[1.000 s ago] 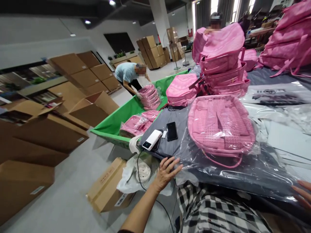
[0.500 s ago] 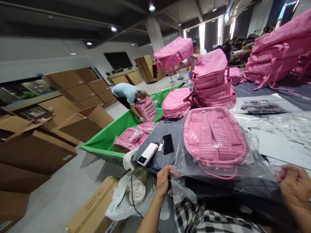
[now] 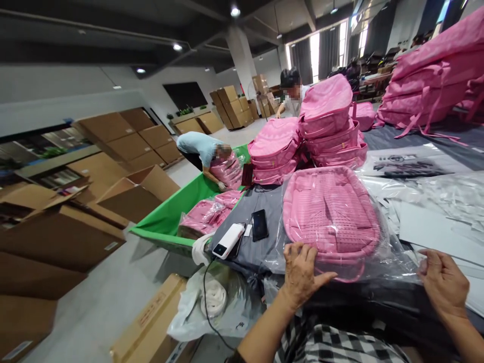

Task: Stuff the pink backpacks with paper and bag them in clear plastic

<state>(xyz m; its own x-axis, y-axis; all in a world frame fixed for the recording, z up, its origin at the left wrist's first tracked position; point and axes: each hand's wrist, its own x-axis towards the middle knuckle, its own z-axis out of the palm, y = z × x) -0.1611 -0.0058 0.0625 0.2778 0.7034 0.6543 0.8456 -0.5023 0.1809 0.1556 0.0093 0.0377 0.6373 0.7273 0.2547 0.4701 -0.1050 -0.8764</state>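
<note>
Dark-grey table point(image 3: 274, 196) ends just past the pink backpack point(image 3: 328, 212); black phone point(image 3: 259, 225) near its left, white sheets point(image 3: 427, 227) crowding its right. Backpack lies ribbed side up, handle loop point(image 3: 351, 279) toward near edge, long axis roughly front-to-back; rounded corners, glossy clear film point(image 3: 397, 267) over it. Left hand point(image 3: 302, 275) spread on near-left corner, not gripping; right hand point(image 3: 444, 282) pinches film edge.

Our left hand point(image 3: 302, 275) sits at five o'clock in the view, palm down, fingers bent toward twelve, thumb stretched toward three. Our right hand point(image 3: 442, 285), at four o'clock, pinches, thumb against curled fingers. Our bare left forearm point(image 3: 264, 333) slants up toward one o'clock, our bare right forearm point(image 3: 467, 337) toward eleven.
</note>
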